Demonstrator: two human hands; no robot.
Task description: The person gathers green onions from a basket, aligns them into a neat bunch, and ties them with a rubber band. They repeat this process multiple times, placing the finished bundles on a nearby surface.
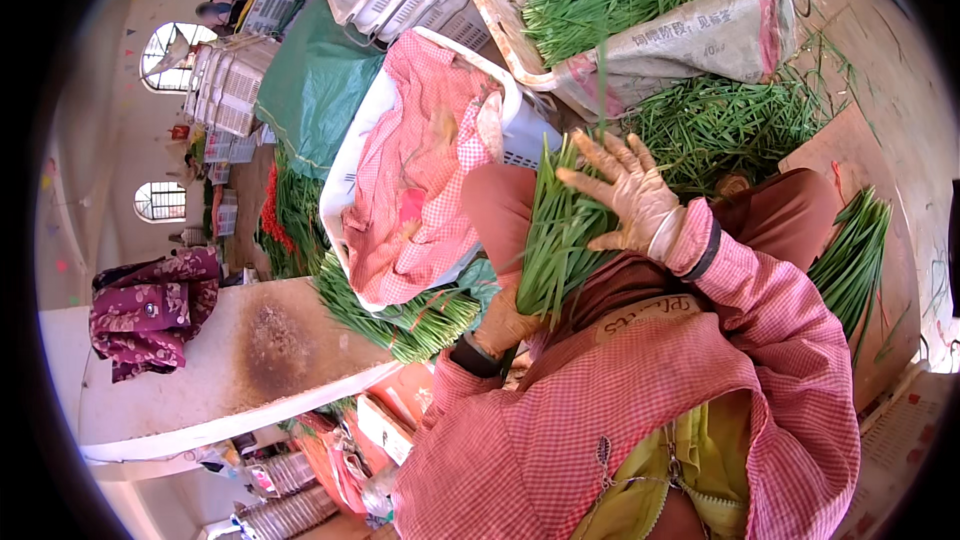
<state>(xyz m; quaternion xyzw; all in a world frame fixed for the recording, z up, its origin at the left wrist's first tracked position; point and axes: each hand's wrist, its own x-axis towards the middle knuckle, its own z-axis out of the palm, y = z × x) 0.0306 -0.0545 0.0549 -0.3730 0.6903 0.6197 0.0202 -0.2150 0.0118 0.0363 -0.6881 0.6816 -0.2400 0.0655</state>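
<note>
My left hand (511, 324), in a thin glove, is closed around the lower end of a bunch of garlic chives (564, 240). The bunch stands up across my lap, its leaves pointing away from me. Over the right side of the leaves spreads my right hand (634, 191), gloved too, with its fingers apart. A single long blade (601, 67) rises beyond its fingertips, blurred; whether the fingers touch it I cannot tell.
Ahead stands a white crate (517, 64) of chives, a woven sack over its side. Loose leaves (727, 131) heap below it. A cloth-covered basket (330, 217) is at left, tied bunches (427, 326) beside it. Another bunch (855, 262) lies right on a board (896, 240).
</note>
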